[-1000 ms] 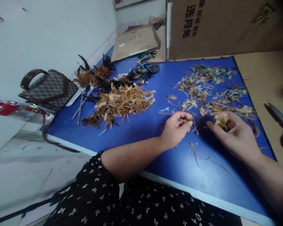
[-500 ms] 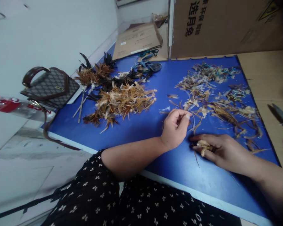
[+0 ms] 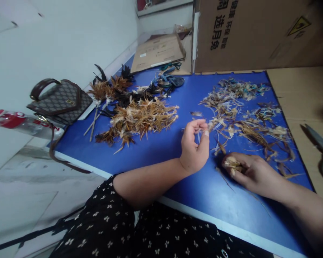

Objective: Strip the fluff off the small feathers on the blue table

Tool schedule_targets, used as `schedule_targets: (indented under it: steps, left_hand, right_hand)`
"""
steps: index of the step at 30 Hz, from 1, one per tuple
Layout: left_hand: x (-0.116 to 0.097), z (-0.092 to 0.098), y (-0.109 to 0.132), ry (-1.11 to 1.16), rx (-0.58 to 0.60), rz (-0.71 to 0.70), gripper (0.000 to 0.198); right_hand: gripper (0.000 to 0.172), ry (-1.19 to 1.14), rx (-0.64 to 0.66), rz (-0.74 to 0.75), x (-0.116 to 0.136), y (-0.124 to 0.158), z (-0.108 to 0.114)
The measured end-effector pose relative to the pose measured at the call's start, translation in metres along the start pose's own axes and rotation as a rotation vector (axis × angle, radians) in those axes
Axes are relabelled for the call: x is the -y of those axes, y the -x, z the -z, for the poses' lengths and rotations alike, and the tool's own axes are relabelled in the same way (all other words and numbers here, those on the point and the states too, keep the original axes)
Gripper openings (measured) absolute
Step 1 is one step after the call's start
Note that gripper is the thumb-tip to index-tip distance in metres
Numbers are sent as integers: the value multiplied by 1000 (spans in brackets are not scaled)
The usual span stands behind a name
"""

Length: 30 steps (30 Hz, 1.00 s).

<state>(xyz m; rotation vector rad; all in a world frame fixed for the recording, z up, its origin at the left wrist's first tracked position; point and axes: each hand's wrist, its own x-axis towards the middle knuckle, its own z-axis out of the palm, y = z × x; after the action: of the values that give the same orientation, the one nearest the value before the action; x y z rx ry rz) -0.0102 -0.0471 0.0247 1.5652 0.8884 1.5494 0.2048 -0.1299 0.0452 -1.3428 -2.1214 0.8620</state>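
My left hand (image 3: pixel 194 146) is raised a little over the blue mat (image 3: pixel 161 150), its thumb and fingertips pinched on a thin pale feather (image 3: pixel 200 133). My right hand (image 3: pixel 249 172) rests on the mat near the front edge, fingers curled round a small bunch of tan feathers (image 3: pixel 232 164). Just beyond both hands lies a loose scatter of feathers and scraps (image 3: pixel 244 114). A neater heap of orange-brown feathers (image 3: pixel 141 118) sits to the left.
Dark feathers and sticks (image 3: pixel 110 89) lie at the mat's far left. A patterned handbag (image 3: pixel 60 100) and a plastic bottle (image 3: pixel 24 123) sit off the left edge. Scissors (image 3: pixel 321 152) lie on cardboard at the right. A large cardboard box (image 3: pixel 258 34) stands behind.
My right hand came down from the scatter to the mat's front with its bunch of feathers. My left hand lifted and turned, pinching a thin feather.
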Motion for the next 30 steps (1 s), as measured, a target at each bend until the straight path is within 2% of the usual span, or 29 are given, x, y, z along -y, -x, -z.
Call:
schedule_targets:
  steps: [2, 4, 6, 9, 12, 15, 17, 19, 22, 24, 26, 30]
  left_hand:
    - [-5, 2, -3, -47, -27, -41, 26]
    - [-11, 3, -5, -30, -20, -17, 24]
    - [-16, 2, -5, 32, -9, 51, 24]
    - [-19, -1, -2, 150, 33, 174, 27]
    - [-17, -2, 1, 177, 89, 221, 30]
    - [-15, 0, 1, 67, 105, 126, 29]
    - [-16, 2, 0, -26, 141, 45, 21]
    - [-17, 3, 1, -40, 205, 58, 13]
    - [-16, -2, 9, 175, 333, 315, 15]
    - [-13, -7, 16, 375, 414, 537, 27]
    - [-12, -11, 22, 532, 441, 708, 42]
    - [-16, -14, 23, 742, 444, 872, 53]
  right_hand:
    - [15, -20, 12, -13, 1, 0, 0]
    - [18, -3, 29, -6, 3, 0, -2]
    - [21, 55, 33, 28, 3, 0, -6]
    - [15, 113, 29, 85, 1, 1, -13]
    - [13, 59, 8, 86, -2, 1, -15]
    - [22, -123, -49, 3, 2, 0, -10]
    - [31, -263, -161, -110, 7, -2, -5]
    - [38, -371, -295, -234, 11, -3, 1]
    - [45, -472, -401, -353, 13, -5, 5]
    - [48, -524, -435, -389, 11, -5, 5]
    - [48, -569, -470, -407, 8, -5, 2]
    - [45, -621, -484, -407, 2, -5, -4]
